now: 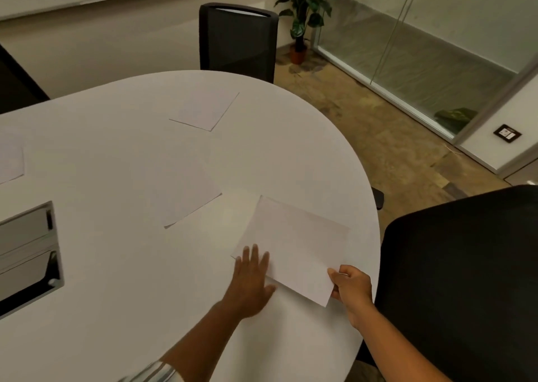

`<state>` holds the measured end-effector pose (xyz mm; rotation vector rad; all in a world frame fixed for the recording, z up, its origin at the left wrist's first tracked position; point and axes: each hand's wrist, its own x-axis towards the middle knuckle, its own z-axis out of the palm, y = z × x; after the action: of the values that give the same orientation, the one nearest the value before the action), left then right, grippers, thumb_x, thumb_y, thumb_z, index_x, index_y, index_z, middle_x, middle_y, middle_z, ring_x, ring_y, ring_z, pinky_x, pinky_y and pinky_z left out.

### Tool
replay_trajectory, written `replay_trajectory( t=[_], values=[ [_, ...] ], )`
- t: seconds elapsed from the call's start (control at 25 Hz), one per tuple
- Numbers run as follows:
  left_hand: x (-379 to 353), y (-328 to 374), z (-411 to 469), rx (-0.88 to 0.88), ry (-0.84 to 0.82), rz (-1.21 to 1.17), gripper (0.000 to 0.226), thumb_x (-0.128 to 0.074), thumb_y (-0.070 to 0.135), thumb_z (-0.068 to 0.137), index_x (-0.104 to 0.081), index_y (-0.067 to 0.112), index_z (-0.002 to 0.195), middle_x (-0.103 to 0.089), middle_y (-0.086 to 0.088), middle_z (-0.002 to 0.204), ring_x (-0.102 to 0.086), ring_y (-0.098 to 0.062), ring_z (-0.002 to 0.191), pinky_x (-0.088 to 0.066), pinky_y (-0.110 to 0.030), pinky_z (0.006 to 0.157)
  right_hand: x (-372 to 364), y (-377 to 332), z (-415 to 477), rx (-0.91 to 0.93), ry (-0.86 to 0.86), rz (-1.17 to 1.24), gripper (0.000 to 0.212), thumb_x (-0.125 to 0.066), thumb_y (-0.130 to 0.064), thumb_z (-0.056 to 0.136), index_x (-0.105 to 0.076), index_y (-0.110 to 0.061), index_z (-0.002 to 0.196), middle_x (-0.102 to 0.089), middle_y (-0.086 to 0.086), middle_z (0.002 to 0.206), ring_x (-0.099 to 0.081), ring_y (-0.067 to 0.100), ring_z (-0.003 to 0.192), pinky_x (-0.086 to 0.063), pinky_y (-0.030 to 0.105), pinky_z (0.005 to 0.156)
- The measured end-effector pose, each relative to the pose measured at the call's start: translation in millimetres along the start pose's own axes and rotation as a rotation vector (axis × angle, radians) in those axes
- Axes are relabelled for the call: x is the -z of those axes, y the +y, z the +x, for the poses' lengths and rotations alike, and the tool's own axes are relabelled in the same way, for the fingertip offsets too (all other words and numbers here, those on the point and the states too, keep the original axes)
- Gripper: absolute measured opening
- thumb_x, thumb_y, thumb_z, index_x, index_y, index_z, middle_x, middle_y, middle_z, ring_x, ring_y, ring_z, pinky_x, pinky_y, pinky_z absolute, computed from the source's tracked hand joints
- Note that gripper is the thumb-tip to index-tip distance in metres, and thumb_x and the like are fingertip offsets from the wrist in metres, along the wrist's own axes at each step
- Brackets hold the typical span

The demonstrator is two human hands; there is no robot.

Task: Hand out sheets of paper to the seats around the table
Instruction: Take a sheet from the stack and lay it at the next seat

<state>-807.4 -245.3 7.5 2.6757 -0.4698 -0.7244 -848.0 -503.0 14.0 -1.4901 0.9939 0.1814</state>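
Note:
A white sheet of paper [297, 247] lies near the right edge of the round white table [116, 265], in front of the near black chair [460, 279]. My right hand [352, 287] pinches its near right corner. Flat, with fingers spread, my left hand [251, 279] presses on the sheet's near left edge. Another sheet [203, 111] lies before the far black chair [237, 39]. A further sheet [186, 195] rests toward the table's middle, and part of one more [11, 162] shows at the left edge.
A metal cable hatch [29, 253] is set into the table at the left. A potted plant [302, 12] stands by the glass wall [436, 32] at the back right. Brown carpet [393, 149] runs beside the table.

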Motion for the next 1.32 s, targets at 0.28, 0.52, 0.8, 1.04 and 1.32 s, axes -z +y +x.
replay_trajectory(
  t=[0.28, 0.52, 0.8, 1.04, 1.32],
  values=[
    [-32, 11, 5, 0.003, -0.339, 0.197, 0.088, -0.043, 0.055, 0.107, 0.010, 0.015, 0.165, 0.028, -0.021, 0.169, 0.023, -0.041, 0.157, 0.005, -0.054, 0.130, -5, 8, 28, 0.023, 0.031, -0.138, 0.007, -0.074, -0.015, 0.091, -0.075, -0.014, 0.085, -0.079, 0.007, 0.086, -0.076, 0.028, 0.078, -0.065, 0.050, 0.075],
    [-35, 9, 6, -0.005, -0.347, 0.237, 0.090, -0.044, 0.056, 0.106, 0.012, 0.016, 0.165, 0.029, -0.019, 0.169, 0.022, -0.041, 0.157, 0.003, -0.055, 0.130, -5, 21, 20, 0.337, 0.160, -0.515, 0.038, -0.072, -0.017, 0.095, -0.061, -0.012, 0.131, -0.061, 0.009, 0.135, -0.060, 0.025, 0.116, -0.052, 0.038, 0.095],
    [-39, 9, 9, 0.000, -0.345, 0.233, 0.092, -0.046, 0.057, 0.106, 0.012, 0.015, 0.165, 0.029, -0.020, 0.169, 0.022, -0.042, 0.157, 0.002, -0.055, 0.130, -10, 59, 22, 0.691, -0.219, -1.229, 0.067, -0.053, -0.040, 0.105, -0.023, -0.024, 0.162, -0.008, 0.002, 0.172, -0.005, 0.022, 0.159, -0.011, 0.039, 0.126],
    [-41, 8, 12, 0.006, -0.336, 0.230, 0.091, -0.046, 0.055, 0.106, 0.011, 0.017, 0.165, 0.028, -0.018, 0.169, 0.021, -0.040, 0.158, 0.001, -0.056, 0.130, -7, 62, 26, 0.712, -0.230, -1.365, 0.061, -0.047, -0.038, 0.107, -0.022, -0.027, 0.162, -0.005, 0.004, 0.173, -0.003, 0.026, 0.159, -0.017, 0.044, 0.125],
    [-47, -10, -10, 0.006, -0.159, 0.137, 0.093, -0.050, 0.047, 0.106, 0.014, 0.014, 0.164, 0.027, -0.019, 0.170, 0.023, -0.037, 0.157, 0.003, -0.049, 0.131, -8, 58, 23, 0.738, -0.222, -1.345, 0.067, -0.054, -0.041, 0.104, -0.026, -0.023, 0.161, -0.007, 0.008, 0.172, -0.007, 0.029, 0.159, -0.027, 0.047, 0.121]
  ],
)
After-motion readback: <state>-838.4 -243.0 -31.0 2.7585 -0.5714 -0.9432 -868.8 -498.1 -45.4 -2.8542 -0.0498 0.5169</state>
